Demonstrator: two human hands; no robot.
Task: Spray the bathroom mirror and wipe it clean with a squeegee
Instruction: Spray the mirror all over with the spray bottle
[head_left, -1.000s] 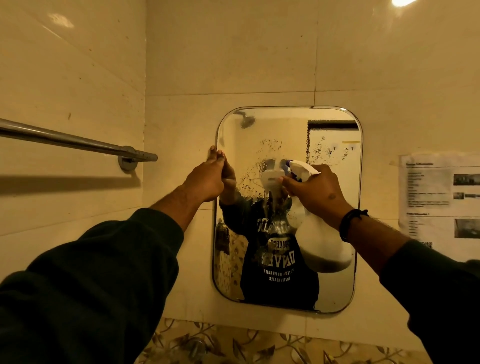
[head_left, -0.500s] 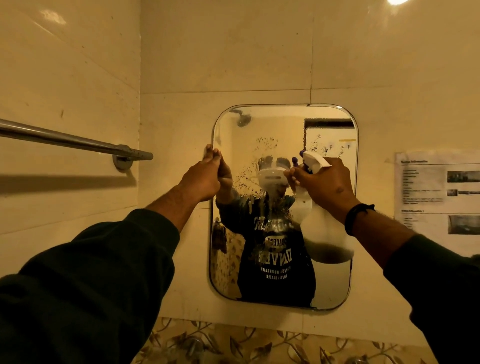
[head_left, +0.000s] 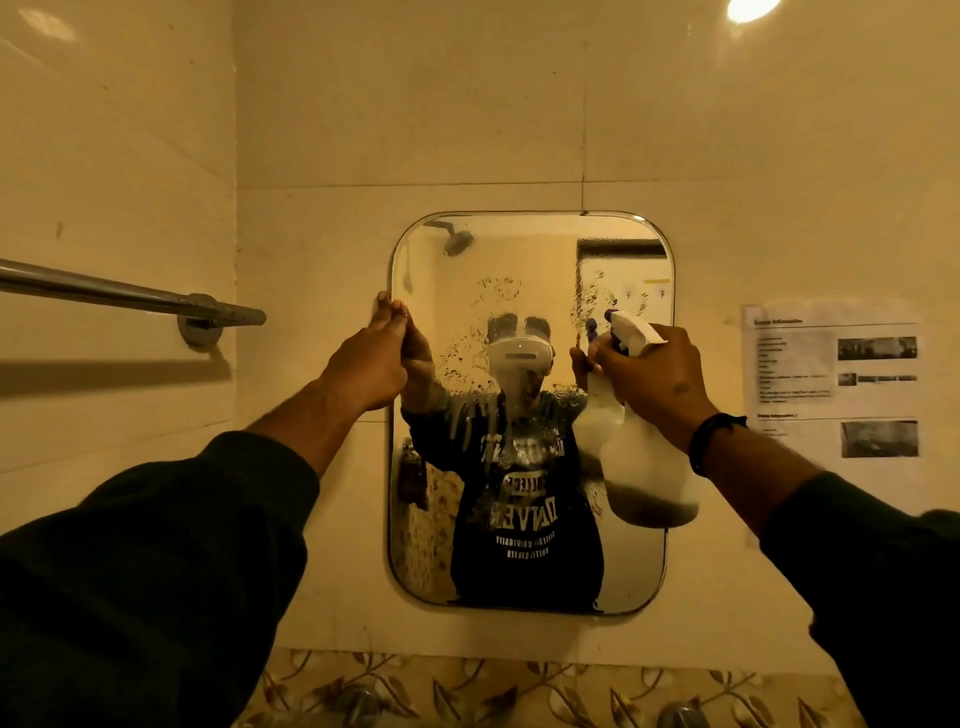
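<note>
Half done: mirror (head_left: 530, 270) spotted with spray, no squeegee seen; right hand (head_left: 654, 379) grips bottle (head_left: 644, 467), left hand (head_left: 371, 364) pinches mirror edge

Dim amber light, wide-angle edge warp

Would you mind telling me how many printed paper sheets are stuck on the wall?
1: the paper sheet is on the tiled wall right of the mirror. Others may lie outside the frame.
</note>
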